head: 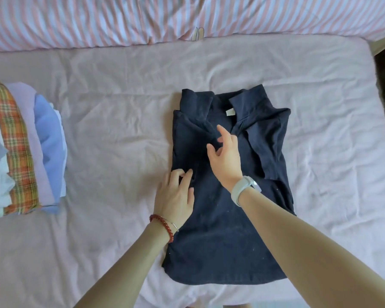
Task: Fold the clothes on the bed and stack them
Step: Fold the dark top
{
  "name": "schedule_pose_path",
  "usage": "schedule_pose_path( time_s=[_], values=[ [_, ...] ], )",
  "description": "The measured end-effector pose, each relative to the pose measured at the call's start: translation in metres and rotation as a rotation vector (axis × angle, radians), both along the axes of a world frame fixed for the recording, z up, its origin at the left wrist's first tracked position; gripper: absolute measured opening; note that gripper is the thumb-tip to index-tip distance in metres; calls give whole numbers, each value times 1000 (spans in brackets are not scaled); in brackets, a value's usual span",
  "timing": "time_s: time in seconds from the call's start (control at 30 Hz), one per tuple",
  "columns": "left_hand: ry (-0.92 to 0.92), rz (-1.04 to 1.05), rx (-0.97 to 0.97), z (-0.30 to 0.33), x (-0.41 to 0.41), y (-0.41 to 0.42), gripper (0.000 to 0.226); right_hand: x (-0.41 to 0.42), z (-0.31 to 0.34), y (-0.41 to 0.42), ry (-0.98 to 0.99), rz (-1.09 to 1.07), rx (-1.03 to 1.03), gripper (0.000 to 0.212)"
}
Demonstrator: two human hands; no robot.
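Nearest, both forearms reached in from the bottom edge over the bed (pixel 120 121), which was covered in a wrinkled pink sheet. Dark navy shirt (pixel 220 230) lay flat on the sheet, right of centre, collar at the far end, both sleeves folded inward across the body, hem toward the person. Left hand (pixel 176 196), with a red bead bracelet (pixel 163 226) at the wrist, rested on the shirt's left edge about mid-length; fingers curled into the cloth at a small bunched fold, apparently pinching it. Right hand (pixel 226 156), with a pale wristband (pixel 242 188) at the wrist, sat further up, just below the collar; fingers spread and loosely bent over the folded left sleeve, gripping nothing visible, contact with the cloth unclear. Hands were near each other, not touching. Well apart to the left, a stack of folded clothes (pixel 25 152) sat at the frame edge: orange plaid, lilac, blue, white and grey layers showing. Farthest, a pink-and-white striped duvet (pixel 142 16) ran across the far side of the bed.
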State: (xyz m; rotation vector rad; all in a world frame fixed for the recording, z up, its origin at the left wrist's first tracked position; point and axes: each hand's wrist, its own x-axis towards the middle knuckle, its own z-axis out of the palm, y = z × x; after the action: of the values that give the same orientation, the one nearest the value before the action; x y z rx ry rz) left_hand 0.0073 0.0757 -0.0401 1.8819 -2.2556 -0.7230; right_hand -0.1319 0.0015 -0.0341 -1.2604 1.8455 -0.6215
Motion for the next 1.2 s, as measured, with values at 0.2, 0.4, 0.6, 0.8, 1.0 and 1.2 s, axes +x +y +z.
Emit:
schedule_pose_path(
  time_s=[0.2, 0.4, 0.6, 0.8, 1.0, 1.2],
  values=[
    [-116, -81, 156, -6, -2, -2, 47, -31, 16, 4, 234, 236, -162, 40],
    [188, 306, 127, 7, 9, -98, 66, -115, 31, -37, 722, 349, -72, 65],
    [167, 206, 358, -9, 5, -164, 106, -154, 22, -89, 855, 615, 175, 106],
    [124, 175, 385, -16, -8, -187, 124, -140, 10, -120, 693, 617, 346, 106],
    [212, 246, 458, -1, -15, -193, 115, -142, 26, -129, 284, 486, 307, 37],
    [459, 206, 219, 42, -15, -135, 99, -154, 52, -54, 184, 460, -6, 15]
  ],
)
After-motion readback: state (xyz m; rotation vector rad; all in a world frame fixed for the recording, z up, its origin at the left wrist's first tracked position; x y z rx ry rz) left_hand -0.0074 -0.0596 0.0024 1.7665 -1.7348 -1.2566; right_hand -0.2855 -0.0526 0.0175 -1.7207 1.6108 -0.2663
